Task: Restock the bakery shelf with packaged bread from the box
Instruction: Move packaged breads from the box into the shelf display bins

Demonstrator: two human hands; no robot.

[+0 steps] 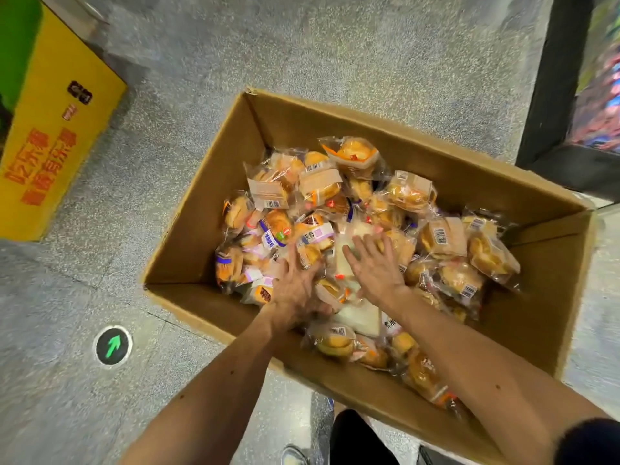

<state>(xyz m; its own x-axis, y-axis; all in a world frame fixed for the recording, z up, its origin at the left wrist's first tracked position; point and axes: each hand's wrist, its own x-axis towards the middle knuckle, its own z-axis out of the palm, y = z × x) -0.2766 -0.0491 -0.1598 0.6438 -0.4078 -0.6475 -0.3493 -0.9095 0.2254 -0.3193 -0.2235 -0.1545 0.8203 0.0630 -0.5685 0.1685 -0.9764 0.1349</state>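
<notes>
An open cardboard box (208, 209) stands on the floor, filled with several clear packets of golden bread (411, 193). Both my hands are down inside it on the pile. My left hand (295, 290) lies on the packets at the near left, its fingers spread and reaching forward. My right hand (375, 263) rests flat with straight fingers on a pale white bread packet (345, 260) in the middle. Neither hand visibly grips a packet. The frame is blurred by motion.
A yellow and green display stand (57, 129) with red lettering is at the left. A dark shelf unit (550, 95) with colourful goods rises at the upper right. A green arrow floor marker (112, 345) lies on the speckled floor. My dark trouser leg (355, 437) shows below.
</notes>
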